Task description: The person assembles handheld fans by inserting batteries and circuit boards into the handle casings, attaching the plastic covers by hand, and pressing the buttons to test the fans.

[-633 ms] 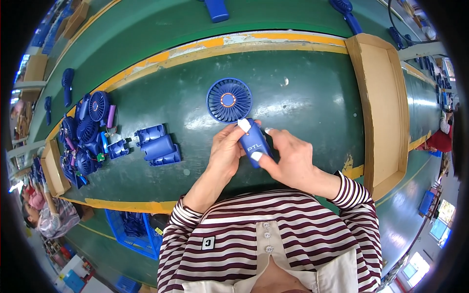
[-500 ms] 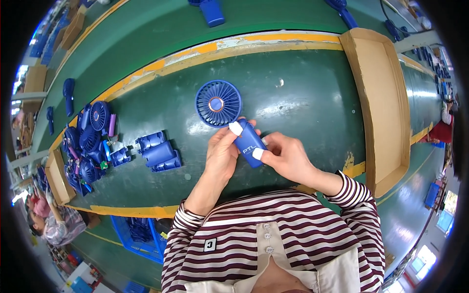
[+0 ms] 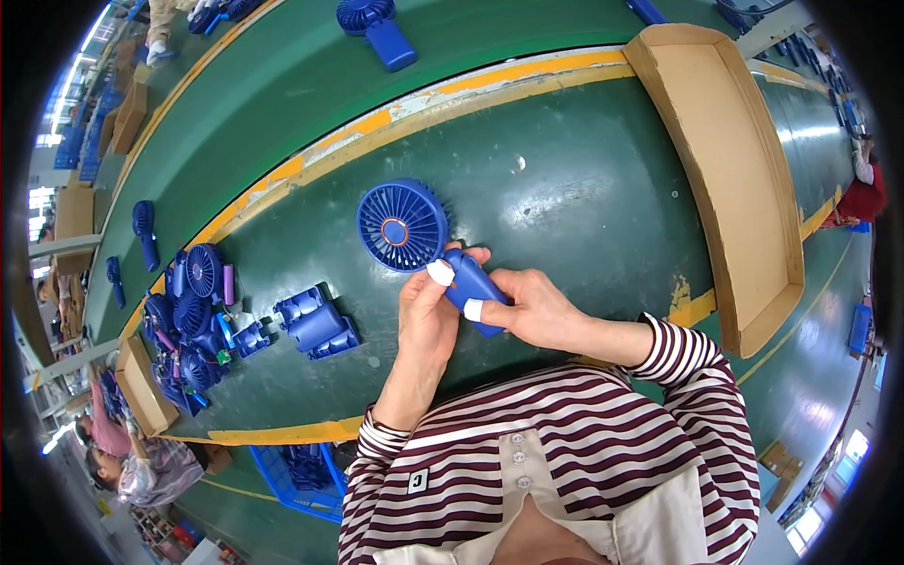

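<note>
Both my hands hold a blue handheld fan whose round slotted head (image 3: 403, 226) points away from me, to the upper left, above the green table. My left hand (image 3: 428, 311) grips the handle (image 3: 474, 285) just below the head, its white-covered thumb lying on top. Around the handle's lower end closes my right hand (image 3: 532, 309), its thumb also white-covered and pressed on the front. The undersides of the handle and some fingertips are hidden. Left of my hands lie several blue handle shells (image 3: 316, 325) on the table.
At the left is a pile of blue fans and parts (image 3: 191, 315) beside a cardboard tray (image 3: 143, 391). A long cardboard tray (image 3: 730, 179) stands on the right. Beyond the yellow edge, a fan (image 3: 381, 33) lies on a green belt. Below the table sits a blue crate (image 3: 299, 480).
My right hand has shifted up the handle, covering more of its front. The fan head now looks slightly more tilted. My view has turned a little, and another fan on the belt shows more fully.
</note>
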The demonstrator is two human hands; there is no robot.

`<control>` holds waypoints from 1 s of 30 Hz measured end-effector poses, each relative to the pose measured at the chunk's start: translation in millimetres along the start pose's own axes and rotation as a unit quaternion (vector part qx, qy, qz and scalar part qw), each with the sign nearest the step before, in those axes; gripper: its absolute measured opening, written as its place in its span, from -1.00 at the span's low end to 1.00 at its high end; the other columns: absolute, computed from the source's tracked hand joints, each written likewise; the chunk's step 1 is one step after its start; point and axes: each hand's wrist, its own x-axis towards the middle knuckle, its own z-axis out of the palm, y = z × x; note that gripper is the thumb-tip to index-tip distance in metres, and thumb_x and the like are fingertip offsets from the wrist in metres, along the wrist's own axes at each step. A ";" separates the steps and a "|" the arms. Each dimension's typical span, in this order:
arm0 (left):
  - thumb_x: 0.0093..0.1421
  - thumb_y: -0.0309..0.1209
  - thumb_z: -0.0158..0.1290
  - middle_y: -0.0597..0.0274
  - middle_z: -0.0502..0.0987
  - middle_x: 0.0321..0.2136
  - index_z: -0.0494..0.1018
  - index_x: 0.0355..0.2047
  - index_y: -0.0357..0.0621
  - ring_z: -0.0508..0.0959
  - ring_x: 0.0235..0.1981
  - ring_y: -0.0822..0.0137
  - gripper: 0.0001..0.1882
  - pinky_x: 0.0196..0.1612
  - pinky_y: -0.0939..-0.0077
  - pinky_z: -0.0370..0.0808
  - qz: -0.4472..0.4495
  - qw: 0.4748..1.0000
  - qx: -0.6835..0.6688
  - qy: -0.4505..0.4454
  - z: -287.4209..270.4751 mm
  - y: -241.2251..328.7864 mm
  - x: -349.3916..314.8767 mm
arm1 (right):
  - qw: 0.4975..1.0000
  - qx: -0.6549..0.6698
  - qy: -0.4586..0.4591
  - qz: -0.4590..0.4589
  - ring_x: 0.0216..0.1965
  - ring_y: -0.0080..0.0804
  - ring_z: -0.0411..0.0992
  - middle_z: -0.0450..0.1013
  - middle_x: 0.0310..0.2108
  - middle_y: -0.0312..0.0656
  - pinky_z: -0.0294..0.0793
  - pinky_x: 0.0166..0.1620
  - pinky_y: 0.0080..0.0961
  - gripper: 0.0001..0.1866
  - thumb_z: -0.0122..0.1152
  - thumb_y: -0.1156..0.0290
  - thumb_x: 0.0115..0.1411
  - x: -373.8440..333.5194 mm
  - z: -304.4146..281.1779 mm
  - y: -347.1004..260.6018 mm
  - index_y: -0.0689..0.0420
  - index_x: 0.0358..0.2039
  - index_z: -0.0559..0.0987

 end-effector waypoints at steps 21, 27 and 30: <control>0.06 -0.33 0.09 -0.13 0.49 -0.27 0.34 -0.16 -0.39 0.48 -0.15 0.08 -0.59 -0.07 0.28 0.44 0.037 0.998 0.050 0.004 13.4 -2.6 -4.1 | 0.995 0.059 0.067 -0.054 -0.54 -0.23 0.44 0.43 -0.58 -0.04 0.40 -0.43 -0.41 -0.59 0.25 0.25 -0.13 9.2 16.2 9.4 0.34 -0.40 0.43; 0.07 -0.31 0.07 -0.13 0.49 -0.27 0.34 -0.17 -0.38 0.50 -0.18 0.11 -0.59 -0.09 0.33 0.44 0.049 0.997 0.065 0.017 18.8 -4.3 -5.2 | 0.992 0.062 0.091 -0.063 -0.57 -0.24 0.43 0.42 -0.62 -0.04 0.39 -0.47 -0.41 -0.61 0.26 0.25 -0.15 9.3 18.5 10.0 0.33 -0.46 0.43; 0.09 -0.30 0.04 -0.13 0.49 -0.26 0.33 -0.17 -0.37 0.50 -0.20 0.13 -0.60 -0.10 0.35 0.44 0.057 0.994 0.085 0.034 23.4 -2.1 -2.9 | 0.991 0.076 0.090 -0.060 -0.58 -0.24 0.43 0.41 -0.63 -0.04 0.38 -0.48 -0.41 -0.64 0.27 0.26 -0.16 14.4 14.9 9.6 0.32 -0.49 0.44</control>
